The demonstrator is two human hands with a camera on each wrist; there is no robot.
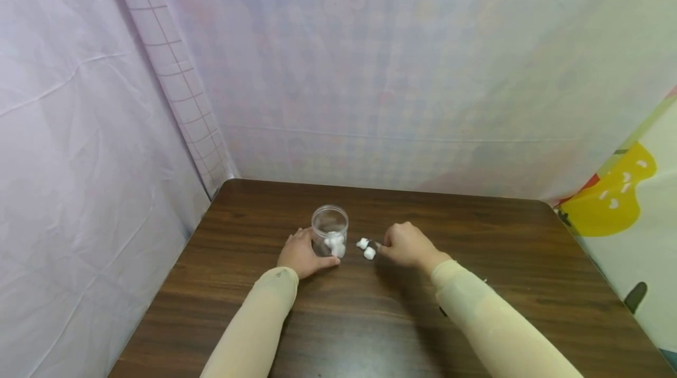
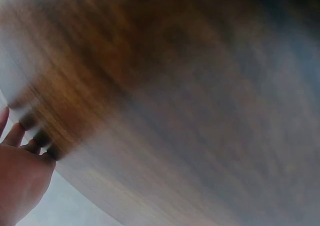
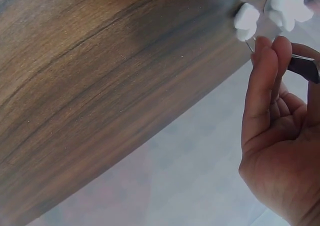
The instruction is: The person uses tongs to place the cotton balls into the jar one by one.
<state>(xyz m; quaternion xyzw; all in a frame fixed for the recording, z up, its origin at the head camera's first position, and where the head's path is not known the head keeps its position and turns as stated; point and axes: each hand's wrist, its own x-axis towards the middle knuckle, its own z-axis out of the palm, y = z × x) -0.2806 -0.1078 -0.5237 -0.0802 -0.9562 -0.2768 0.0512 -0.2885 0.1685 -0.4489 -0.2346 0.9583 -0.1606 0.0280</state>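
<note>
A clear jar [image 1: 330, 217] stands upright on the table with several white cotton balls [image 1: 335, 244] inside. My left hand [image 1: 307, 254] grips it low, fingers at the left side and thumb across the front. The left wrist view shows only part of that hand [image 2: 25, 173], at its left edge. To the right of the jar, my right hand [image 1: 409, 244] pinches dark-handled tweezers [image 3: 303, 69] between thumb and fingers. Their thin metal tips point at two cotton balls [image 3: 246, 18] lying on the table. Whether the tips grasp one of them I cannot tell.
The brown wooden table [image 1: 338, 331] reaches back to a pale curtain [image 1: 381, 72]. Another white curtain [image 1: 79, 160] hangs along the left side. A small dark thing [image 1: 443, 311] shows beside my right forearm, mostly hidden.
</note>
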